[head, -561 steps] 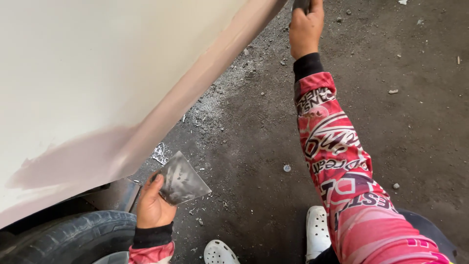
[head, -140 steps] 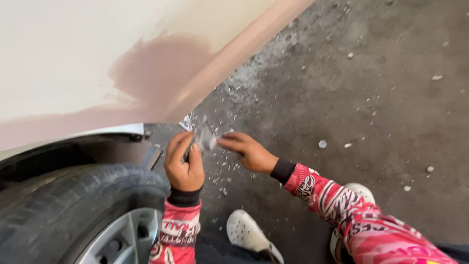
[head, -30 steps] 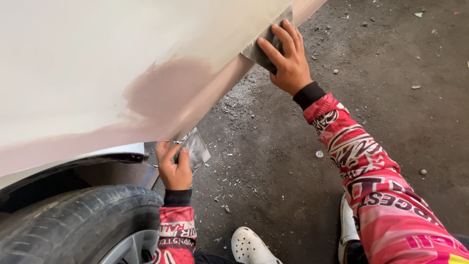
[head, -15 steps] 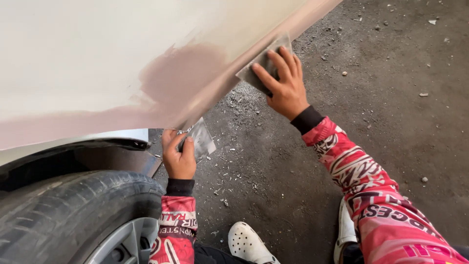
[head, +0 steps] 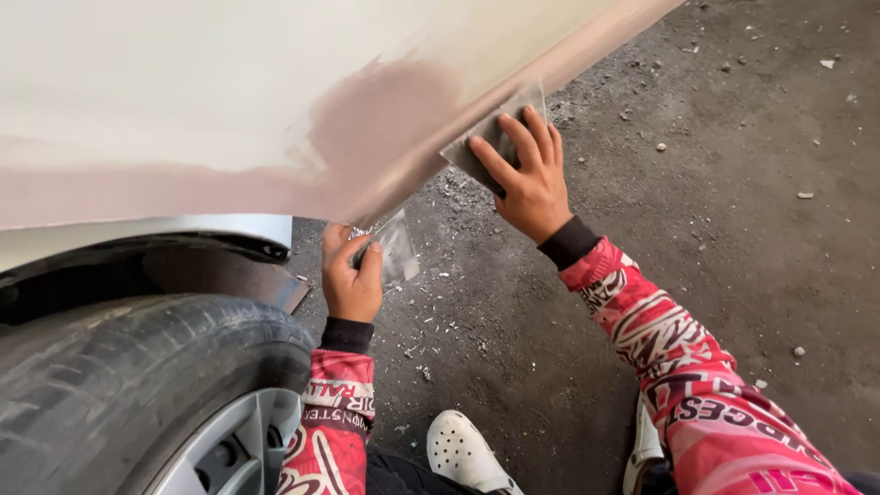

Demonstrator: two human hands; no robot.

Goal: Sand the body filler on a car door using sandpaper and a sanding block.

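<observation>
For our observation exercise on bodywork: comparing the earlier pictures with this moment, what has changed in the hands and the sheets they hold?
The right hand took a grey sanding sheet, pressed it flat on the car panel, and has slid it down along the lower edge toward the pinkish filler patch. The left hand still pinches the second sheet below the panel by the tyre.

tyre (head: 110, 385): cut by left edge | right hand (head: 527, 174): hides part of sandpaper (head: 486, 137)
</observation>
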